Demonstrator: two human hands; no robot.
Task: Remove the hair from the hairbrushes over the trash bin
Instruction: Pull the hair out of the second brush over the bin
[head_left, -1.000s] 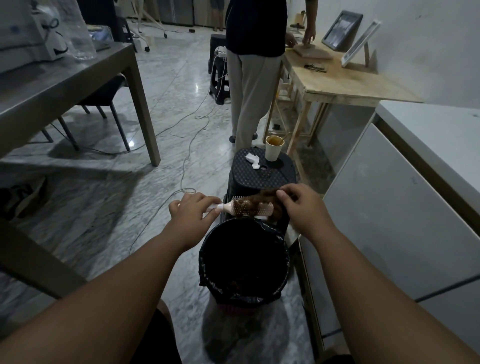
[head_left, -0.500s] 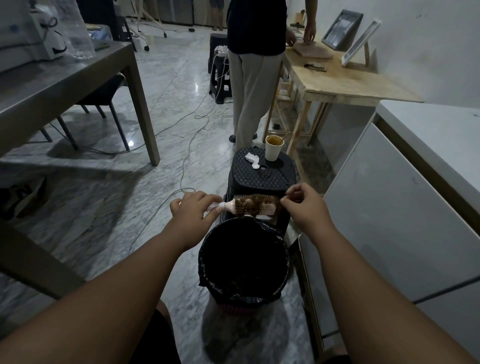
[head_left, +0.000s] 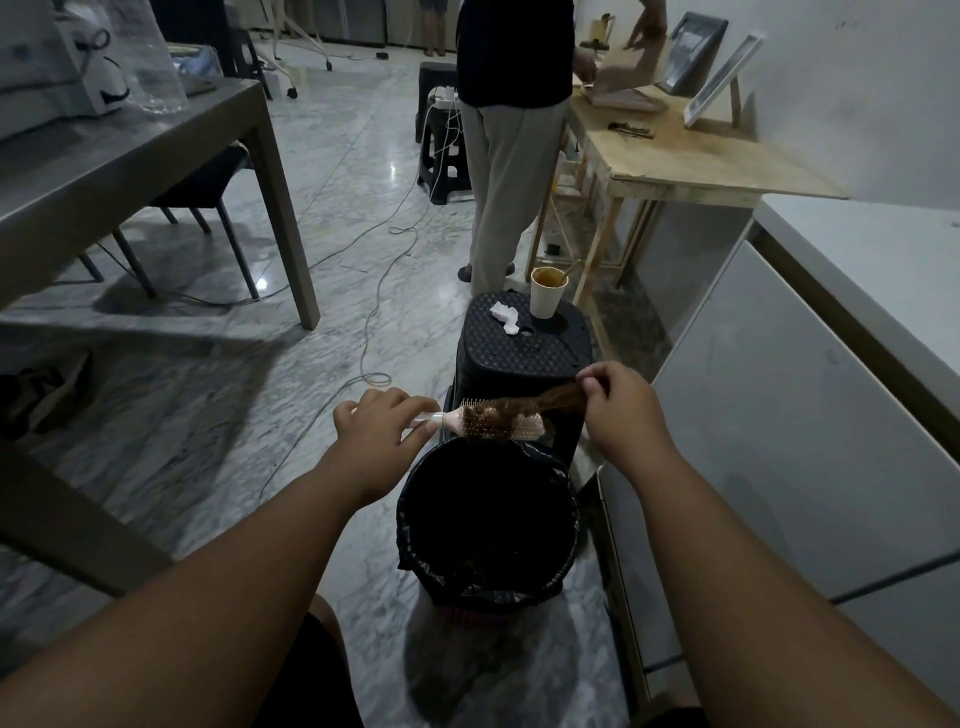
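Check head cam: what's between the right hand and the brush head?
Head view: a stretched hank of brown hair spans from the right hand pinch to the hairbrush, held by the left hand above the trash bin.

The marble floor (head_left: 363, 171) carries the trash bin (head_left: 488, 525) and a black stool (head_left: 524, 348).

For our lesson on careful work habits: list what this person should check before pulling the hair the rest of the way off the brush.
1. Left hand grips the hairbrush handle: ok.
2. Right hand pinches the hair: ok.
3. Brush held above the trash bin, at its far rim: ok.
4. Hair fully free of the bristles: not ok, a clump clings.
5. Paper cup on the stool stands clear: ok.
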